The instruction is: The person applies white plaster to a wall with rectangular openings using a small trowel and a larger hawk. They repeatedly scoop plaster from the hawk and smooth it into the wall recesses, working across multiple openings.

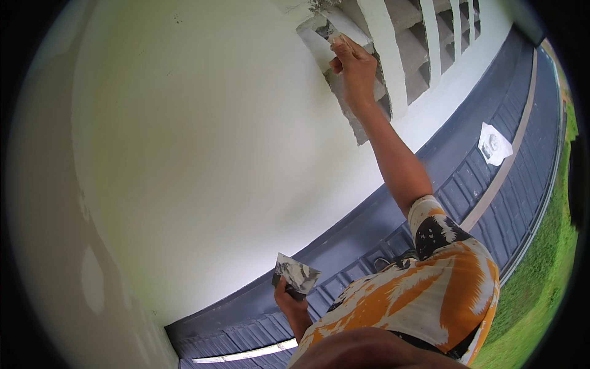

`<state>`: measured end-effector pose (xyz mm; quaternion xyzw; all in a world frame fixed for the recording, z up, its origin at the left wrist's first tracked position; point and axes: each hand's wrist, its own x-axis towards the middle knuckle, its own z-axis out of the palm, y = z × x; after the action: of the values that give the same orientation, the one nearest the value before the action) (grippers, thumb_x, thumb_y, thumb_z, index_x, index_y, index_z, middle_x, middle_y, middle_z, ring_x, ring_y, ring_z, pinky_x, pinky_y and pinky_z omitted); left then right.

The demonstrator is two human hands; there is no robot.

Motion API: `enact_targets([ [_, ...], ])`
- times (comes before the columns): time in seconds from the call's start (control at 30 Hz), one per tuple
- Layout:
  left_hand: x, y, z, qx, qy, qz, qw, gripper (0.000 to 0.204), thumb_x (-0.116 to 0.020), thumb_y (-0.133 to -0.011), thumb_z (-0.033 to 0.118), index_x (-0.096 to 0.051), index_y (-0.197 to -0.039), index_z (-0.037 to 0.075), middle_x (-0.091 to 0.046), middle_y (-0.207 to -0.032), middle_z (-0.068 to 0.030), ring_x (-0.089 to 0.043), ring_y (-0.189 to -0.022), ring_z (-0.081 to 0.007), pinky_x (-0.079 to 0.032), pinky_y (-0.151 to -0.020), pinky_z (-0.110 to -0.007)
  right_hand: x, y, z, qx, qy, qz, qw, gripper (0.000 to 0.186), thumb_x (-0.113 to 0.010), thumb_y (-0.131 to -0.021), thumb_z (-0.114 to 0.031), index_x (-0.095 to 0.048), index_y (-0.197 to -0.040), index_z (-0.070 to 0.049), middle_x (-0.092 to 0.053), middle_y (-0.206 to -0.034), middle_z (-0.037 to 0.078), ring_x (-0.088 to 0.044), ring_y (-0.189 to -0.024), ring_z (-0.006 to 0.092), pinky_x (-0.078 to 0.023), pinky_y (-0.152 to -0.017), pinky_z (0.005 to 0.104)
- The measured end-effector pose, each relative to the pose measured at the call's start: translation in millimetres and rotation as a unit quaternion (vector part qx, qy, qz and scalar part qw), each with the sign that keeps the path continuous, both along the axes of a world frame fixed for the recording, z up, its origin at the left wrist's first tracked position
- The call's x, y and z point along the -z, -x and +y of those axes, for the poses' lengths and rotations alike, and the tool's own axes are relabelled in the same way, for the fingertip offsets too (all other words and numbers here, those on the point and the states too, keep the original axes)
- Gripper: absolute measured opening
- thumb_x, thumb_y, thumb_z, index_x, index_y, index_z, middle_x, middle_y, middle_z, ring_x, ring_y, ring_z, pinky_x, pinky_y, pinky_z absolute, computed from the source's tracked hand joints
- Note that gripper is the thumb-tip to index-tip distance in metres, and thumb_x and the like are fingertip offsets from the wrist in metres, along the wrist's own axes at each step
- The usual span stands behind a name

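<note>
In the head view, the right hand [355,64] is raised toward one o'clock, against the edge of a recess [356,126] in the pale wall [184,160]. Its thumb and fingers are pinched narrowly on a small flat tool [336,38], which points out from the fingertips toward eleven o'clock; where its blade ends against the grey, rough surface is too small to tell. White upright bars [397,55] stand just beside that hand, at its two o'clock.

At six o'clock, the left hand [289,300] is closed around the lower edge of a flat plate [299,274] smeared with grey paste. The plate lies at one o'clock from the fingers, tilted.

Toward three o'clock, a white sheet [493,145] bearing grey material lies on the dark roof [538,129].
</note>
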<state>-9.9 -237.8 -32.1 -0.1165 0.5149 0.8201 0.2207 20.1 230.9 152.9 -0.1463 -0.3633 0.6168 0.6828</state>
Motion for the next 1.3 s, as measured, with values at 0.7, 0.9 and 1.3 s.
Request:
enact_targets([
  [0.7,-2.5,5.6,-2.2,0.064,0.005,0.036,0.997,0.035,-0.051,-0.095,0.017,-0.055,-0.124,-0.003,-0.065,-0.116,-0.0150,-0.066,-0.105,-0.0298,-0.054,-0.090,-0.044,1.6,29.0,-4.2,0.210,-0.143,-0.208,0.945,0.024,-0.066,-0.083,-0.016,-0.076,-0.105,-0.014,-0.065,-0.082,0.004,-0.062,-0.069,0.0200,-0.048,-0.064,0.0315],
  [0.9,6.9,10.3,-10.8,0.057,0.017,0.029,0.998,0.035,-0.051,-0.095,0.017,-0.055,-0.124,-0.003,-0.066,-0.114,-0.0149,-0.067,-0.103,-0.0299,-0.055,-0.090,-0.044,5.8,-14.4,-6.5,0.381,-0.210,-0.368,0.821,0.023,-0.064,-0.087,-0.017,-0.076,-0.107,-0.015,-0.068,-0.079,0.004,-0.058,-0.058,0.0132,-0.047,-0.057,0.0295],
  [1.3,-14.0,2.5,1.3,0.059,-0.006,0.045,0.997,0.035,-0.055,-0.091,0.013,-0.056,-0.120,-0.004,-0.066,-0.109,-0.0156,-0.069,-0.094,-0.0288,-0.058,-0.080,-0.042,-31.6,4.0,-33.1,0.513,-0.299,-0.358,0.721,0.036,-0.067,-0.077,-0.009,-0.073,-0.110,-0.021,-0.057,-0.059,-0.001,-0.053,-0.048,0.0175,-0.040,-0.043,0.0321],
])
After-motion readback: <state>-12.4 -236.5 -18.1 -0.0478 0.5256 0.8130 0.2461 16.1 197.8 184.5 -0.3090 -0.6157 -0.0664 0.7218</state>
